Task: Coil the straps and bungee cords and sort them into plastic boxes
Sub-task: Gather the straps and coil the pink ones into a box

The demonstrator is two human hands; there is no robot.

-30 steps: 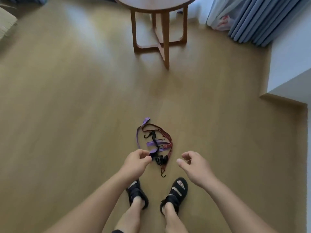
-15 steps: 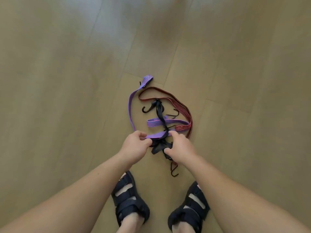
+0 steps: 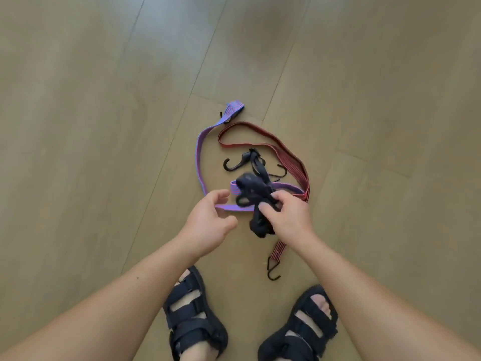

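A tangle of cords lies on the wooden floor in front of my feet. A flat purple strap (image 3: 199,155) loops at the left, a flat red bungee cord (image 3: 291,162) with a black hook (image 3: 272,271) curves at the right. My right hand (image 3: 289,217) grips a bunched black strap (image 3: 253,196) and holds it just above the pile; its far end with a black hook (image 3: 234,164) still lies on the floor. My left hand (image 3: 208,222) hovers beside it with relaxed, slightly curled fingers and holds nothing.
My two feet in black sandals (image 3: 195,321) stand just below the pile on the light wooden plank floor (image 3: 91,126). No plastic boxes are in view.
The view has tilted down and closer to the pile. My right hand reached in and took hold of the black strap and lifted it. My left hand let go of the purple strap.
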